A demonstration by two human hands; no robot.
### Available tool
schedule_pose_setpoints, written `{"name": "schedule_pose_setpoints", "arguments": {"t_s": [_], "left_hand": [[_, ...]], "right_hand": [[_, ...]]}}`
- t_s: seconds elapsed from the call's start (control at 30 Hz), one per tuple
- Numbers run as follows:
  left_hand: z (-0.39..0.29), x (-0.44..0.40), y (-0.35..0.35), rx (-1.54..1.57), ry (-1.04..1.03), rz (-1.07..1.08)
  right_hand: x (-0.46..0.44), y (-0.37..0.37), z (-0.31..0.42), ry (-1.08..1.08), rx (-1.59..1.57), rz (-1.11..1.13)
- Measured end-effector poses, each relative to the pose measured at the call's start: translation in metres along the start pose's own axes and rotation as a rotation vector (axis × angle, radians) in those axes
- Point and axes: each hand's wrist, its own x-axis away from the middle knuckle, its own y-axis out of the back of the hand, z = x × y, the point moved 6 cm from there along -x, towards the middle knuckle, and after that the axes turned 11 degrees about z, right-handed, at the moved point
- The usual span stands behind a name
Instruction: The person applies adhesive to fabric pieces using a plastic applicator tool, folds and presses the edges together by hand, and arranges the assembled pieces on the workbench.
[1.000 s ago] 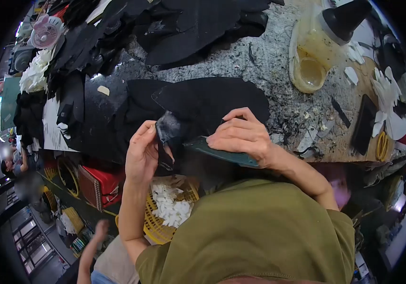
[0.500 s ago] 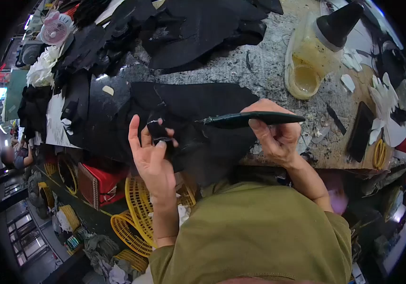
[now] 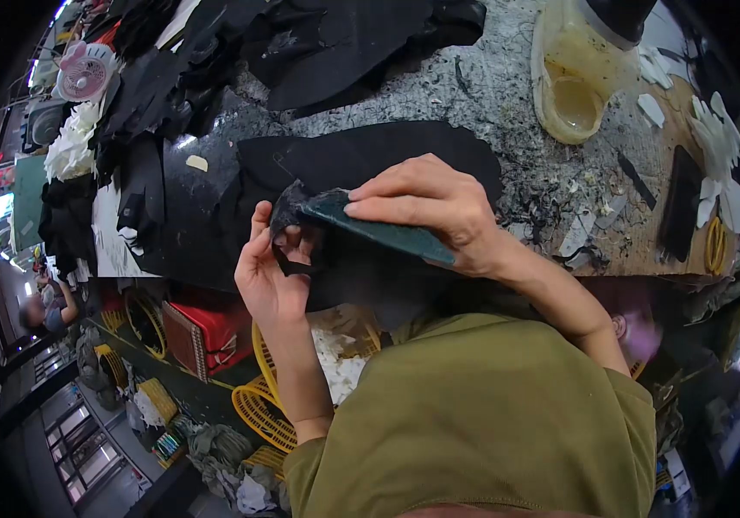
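Observation:
My left hand [image 3: 271, 281] is raised over the table edge with its fingers curled around a small black piece of thin, flexible material [image 3: 288, 207]. In my right hand [image 3: 443, 203] is a long, flat dark green tool [image 3: 379, 231] with tapered ends, gripped from above. The tool's left end meets the small piece; the exact contact is partly hidden. Beneath both hands spreads a larger black sheet [image 3: 370, 142], lying on the table and reaching its front edge.
A translucent container of yellowish liquid [image 3: 573, 95] with a black cone stands back right. More black sheets [image 3: 335, 52] pile at the back. At right lie a dark flat block [image 3: 681, 207] and yellow bands [image 3: 714, 246]. Below left are yellow baskets [image 3: 262, 414] and a red box [image 3: 206, 337].
My right hand has moved left and turned, bringing the green tool against the small black piece. My left fingers have drawn in around that piece. The view has shifted slightly.

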Motion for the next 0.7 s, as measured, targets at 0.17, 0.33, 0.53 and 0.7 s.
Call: {"name": "schedule_pose_setpoints", "arguments": {"t_s": [0.17,0.33,0.53,0.7], "left_hand": [[-0.001,0.000,-0.002,0.038,-0.018,-0.036],[0.006,-0.002,0.008,-0.020,-0.009,0.005],[0.002,0.003,0.000,-0.134,-0.002,0.048],[-0.001,0.043,0.001,-0.484,-0.100,-0.004]], "right_hand": [[0.000,-0.018,0.008,0.184,0.289,0.136],[0.007,-0.008,0.017,0.209,0.364,0.198],[0.040,0.068,0.012,-0.025,0.356,-0.018],[0.138,0.183,0.015,-0.514,0.635,-0.696]]}}
